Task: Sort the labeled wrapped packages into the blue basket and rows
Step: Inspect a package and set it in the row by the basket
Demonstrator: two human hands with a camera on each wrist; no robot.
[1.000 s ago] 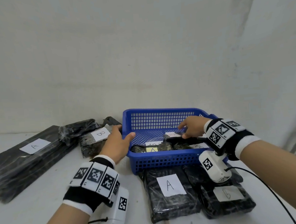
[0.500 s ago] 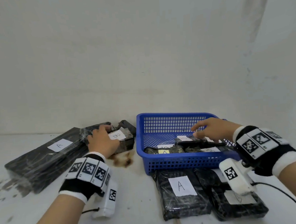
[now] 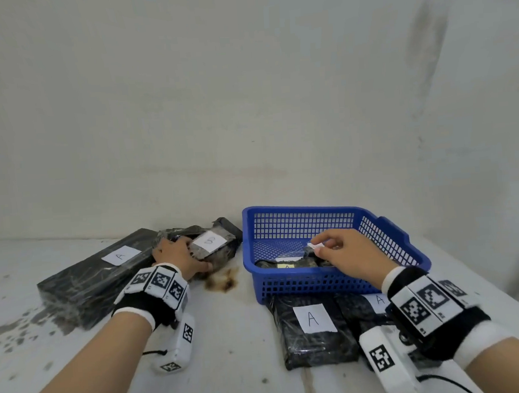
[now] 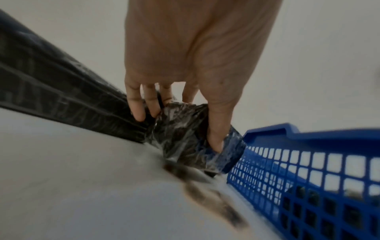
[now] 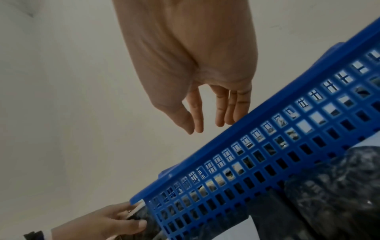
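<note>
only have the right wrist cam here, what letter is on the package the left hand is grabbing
observer: B. The left hand grips the B package, which sits left of the blue basket.
operator: anything next to it
observer: A long A package lies just left of it.
operator: and in front of the basket
observer: Two more wrapped packages lie there. The left one, the near A package, shows an A label.
</note>
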